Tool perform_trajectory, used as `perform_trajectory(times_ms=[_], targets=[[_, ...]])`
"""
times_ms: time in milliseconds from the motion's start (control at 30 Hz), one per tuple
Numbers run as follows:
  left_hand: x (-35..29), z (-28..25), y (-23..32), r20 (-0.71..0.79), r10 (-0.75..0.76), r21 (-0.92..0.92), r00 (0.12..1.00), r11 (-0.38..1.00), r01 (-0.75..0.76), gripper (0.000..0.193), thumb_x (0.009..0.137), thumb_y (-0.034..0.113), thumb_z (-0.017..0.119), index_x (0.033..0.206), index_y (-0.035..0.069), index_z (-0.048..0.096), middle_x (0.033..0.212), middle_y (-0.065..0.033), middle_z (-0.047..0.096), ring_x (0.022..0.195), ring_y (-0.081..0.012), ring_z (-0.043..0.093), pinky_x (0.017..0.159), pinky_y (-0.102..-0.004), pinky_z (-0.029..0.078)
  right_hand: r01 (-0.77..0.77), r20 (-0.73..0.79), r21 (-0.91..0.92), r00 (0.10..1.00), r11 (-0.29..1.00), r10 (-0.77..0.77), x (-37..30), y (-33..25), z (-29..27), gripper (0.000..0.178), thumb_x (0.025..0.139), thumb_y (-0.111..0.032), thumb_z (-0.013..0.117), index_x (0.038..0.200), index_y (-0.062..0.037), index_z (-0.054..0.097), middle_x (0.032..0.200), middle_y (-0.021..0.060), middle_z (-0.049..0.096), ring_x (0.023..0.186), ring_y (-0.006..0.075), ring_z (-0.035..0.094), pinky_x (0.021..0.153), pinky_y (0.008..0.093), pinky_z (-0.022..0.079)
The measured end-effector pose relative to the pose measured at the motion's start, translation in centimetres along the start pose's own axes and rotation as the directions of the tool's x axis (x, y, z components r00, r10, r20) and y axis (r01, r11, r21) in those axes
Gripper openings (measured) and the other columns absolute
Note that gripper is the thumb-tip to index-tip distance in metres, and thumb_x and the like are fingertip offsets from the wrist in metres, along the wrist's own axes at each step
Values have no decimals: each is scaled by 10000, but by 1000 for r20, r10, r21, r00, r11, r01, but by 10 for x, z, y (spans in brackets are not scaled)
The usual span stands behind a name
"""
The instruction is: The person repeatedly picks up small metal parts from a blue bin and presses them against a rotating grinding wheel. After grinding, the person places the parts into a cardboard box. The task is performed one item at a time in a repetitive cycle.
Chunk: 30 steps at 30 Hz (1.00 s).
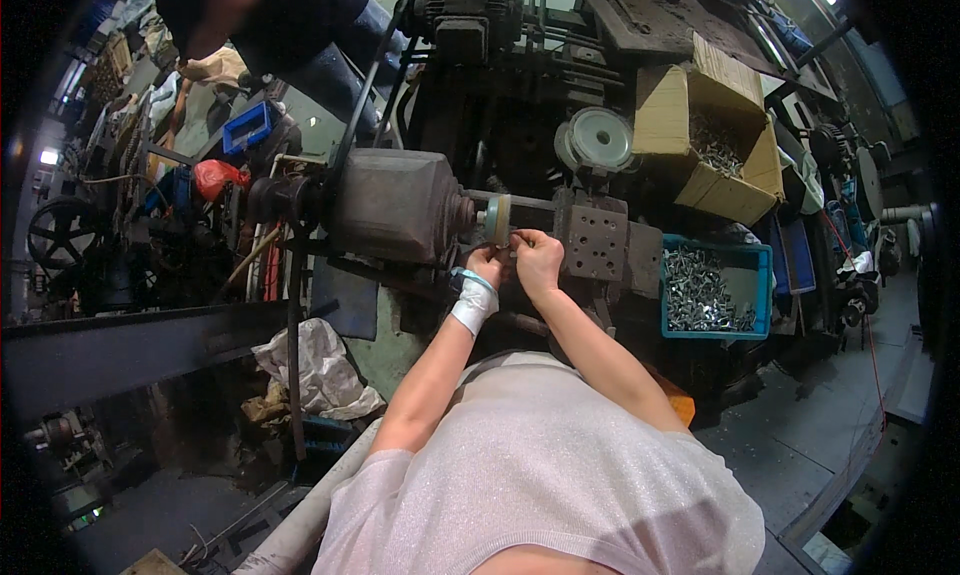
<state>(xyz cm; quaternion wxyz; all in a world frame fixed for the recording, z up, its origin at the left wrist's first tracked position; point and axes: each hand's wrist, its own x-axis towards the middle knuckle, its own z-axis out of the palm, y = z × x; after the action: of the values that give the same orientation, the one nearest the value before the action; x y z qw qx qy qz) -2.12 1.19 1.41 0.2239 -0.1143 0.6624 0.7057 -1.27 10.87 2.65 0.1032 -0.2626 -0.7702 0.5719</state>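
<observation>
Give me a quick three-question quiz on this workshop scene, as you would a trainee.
1. True or false: a white wrap circles the person's bare left forearm near the wrist.
2. Which is nearest the left hand and right hand: (a) brown cardboard box; (b) round green-and-tan wheel; (c) red plastic bag?
3. What lies in the turquoise rectangular plastic crate?
Key: 1. True. 2. b. 3. Small shiny metal pieces.

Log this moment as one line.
Left hand: near tan-and-green wheel's lower edge | right hand: near same edge | right side: teal plastic crate of silvery metal parts
</observation>
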Motion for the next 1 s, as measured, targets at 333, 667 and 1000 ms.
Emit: perform_trajectory(times_ms=[333,667,1000], targets=[[-25,-12,6,153,81,-43,985,996,-75,168,843,126,489,790,-2,584,663,-24,563,525,-87,479,491,-220,407,187,64,110,979,976,-194,-20,-13,-25,149,735,-70,585,856,10,619,778,130,622,683,175,587,629,263,441],[-22,-27,-7,447,-215,-369,868,840,398,182,839,250,524,834,70,542,725,-20,564,584,-87,499,519,-211,421,189,303,114,928,975,-215,-30,-29,-45,140,743,-10,568,876,24,601,778,75,589,672,131,550,616,238,427],[-19,-14,-12,229,-46,-132,972,988,77,126,814,170,561,782,48,569,675,0,569,560,-72,505,498,-216,430,-315,278,356,934,880,222,-24,-9,-32,131,738,-79,622,807,30,599,631,15,545,480,60,439,414,198,334]])
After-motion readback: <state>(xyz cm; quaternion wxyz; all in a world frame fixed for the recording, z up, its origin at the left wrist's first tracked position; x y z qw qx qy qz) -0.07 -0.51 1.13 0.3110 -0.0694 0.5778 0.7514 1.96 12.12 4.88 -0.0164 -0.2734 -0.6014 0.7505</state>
